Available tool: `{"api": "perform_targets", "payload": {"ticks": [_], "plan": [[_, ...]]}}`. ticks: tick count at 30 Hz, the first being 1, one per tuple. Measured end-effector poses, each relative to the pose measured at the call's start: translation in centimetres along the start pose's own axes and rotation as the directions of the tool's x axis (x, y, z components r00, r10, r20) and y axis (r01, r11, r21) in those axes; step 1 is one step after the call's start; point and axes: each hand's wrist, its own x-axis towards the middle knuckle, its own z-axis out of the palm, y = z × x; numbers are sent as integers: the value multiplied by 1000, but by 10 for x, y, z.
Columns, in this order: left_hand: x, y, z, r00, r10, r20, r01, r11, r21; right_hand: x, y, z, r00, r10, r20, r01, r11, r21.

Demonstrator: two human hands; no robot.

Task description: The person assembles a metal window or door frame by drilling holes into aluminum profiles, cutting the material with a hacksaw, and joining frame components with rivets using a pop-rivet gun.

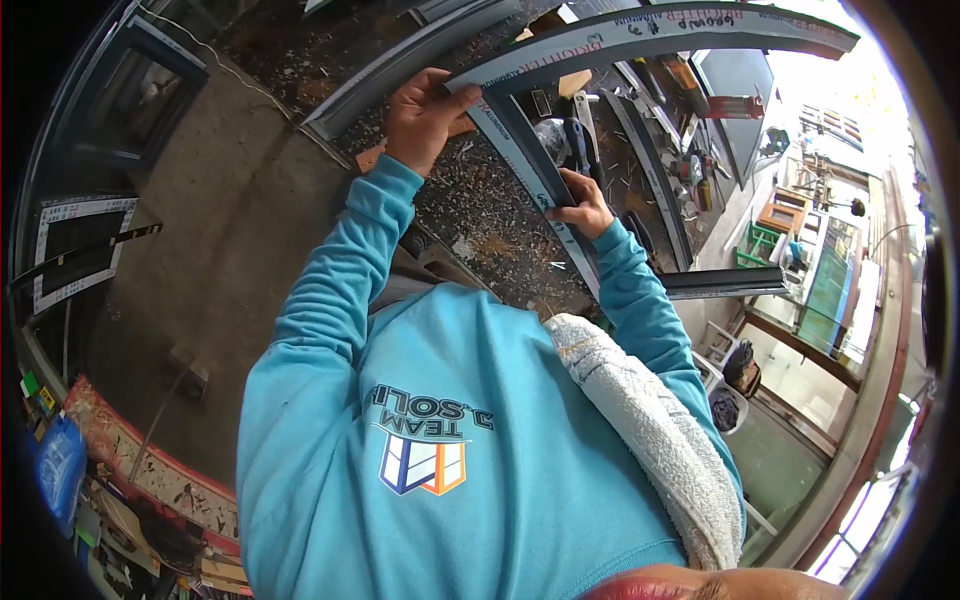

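A dark grey aluminium profile (pixel 640 40) with printed film and handwriting runs across the top of the view. A second filmed aluminium profile (pixel 515 150) meets its left end at an angle and comes down toward my body. My left hand (pixel 425 115) is closed around the corner where the two meet, thumb lying on top. Partway down the second profile, my right hand (pixel 585 205) grips it, with the thumb on the near face and the fingers partly hidden behind. Below both lies a dark worktop (pixel 480 210) strewn with metal shavings.
Several hand tools lie beyond the profiles, including a red-handled tool (pixel 735 107). Another dark profile (pixel 725 283) sticks out right of my right forearm. More long profiles (pixel 400 70) rest at the upper left. A white towel (pixel 650 430) hangs over my right shoulder.
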Motion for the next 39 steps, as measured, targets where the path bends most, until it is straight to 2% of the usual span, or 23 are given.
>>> {"api": "perform_targets", "payload": {"ticks": [2, 6, 9, 13, 15, 18, 19, 21, 23, 25, 26, 27, 28, 31, 34, 37, 39], "plan": [[5, -7, -3, 997, 70, 18, -71, 997, 17, 1, 0, 1, 1000, 2, -15, -2, 1000, -13], [6, 5, -5, 992, 77, 104, -93, 984, 154, -2, -10, 0, 1000, -6, 18, 5, 1000, 17], [13, 9, -11, 982, 38, 187, -71, 982, 175, -3, -10, 0, 1000, -13, 20, 12, 1000, 22], [24, 31, -26, 968, -64, 244, -82, 834, 545, -1, -4, 5, 1000, -1, -21, 1, 1000, -20], [31, 49, -31, 955, -79, 284, -143, 721, 678, -3, -12, 18, 997, 12, -79, -13, 1000, -11], [44, 58, -53, 929, -118, 351, -292, 349, 890, 7, 18, 23, 990, -16, -137, 4, 996, -90], [41, 51, -63, 939, -60, 338, -312, 263, 913, 10, 17, 28, 987, -5, -160, -12, 995, -102], [31, 29, -97, 964, -159, 214, -182, 193, 964, 18, 29, 31, 981, -7, -193, -24, 987, -157], [2, 22, -107, 935, -182, 305, -321, -63, 945, 23, 31, 35, 976, -27, -215, -24, 972, -234], [-22, 6, -122, 937, -276, 214, -259, -140, 956, 28, 42, 40, 968, -46, -246, -37, 945, -325], [-32, -6, -133, 944, -253, 214, -250, -117, 961, 30, 48, 42, 964, -53, -259, -48, 928, -370], [-42, -12, -127, 970, -183, 161, -178, -78, 981, 22, 26, 44, 965, -65, -256, -67, 878, -475], [-53, -17, -118, 988, -118, 102, -106, -32, 994, 21, 21, 46, 963, -63, -260, -73, 872, -484], [-62, -23, -107, 990, -142, 16, -42, -180, 983, 21, 21, 51, 960, -77, -270, -78, 850, -520], [-62, -22, -104, 987, -162, 23, -50, -164, 985, 20, 20, 47, 963, -102, -251, -75, 789, -609], [-65, -21, -104, 975, -198, 96, -133, -182, 974, 18, 22, 32, 967, -151, -205, -28, 736, -677], [-67, -20, -97, 975, -219, 41, -84, -191, 978, 16, 22, 31, 966, -158, -205, -30, 717, -696]]}}
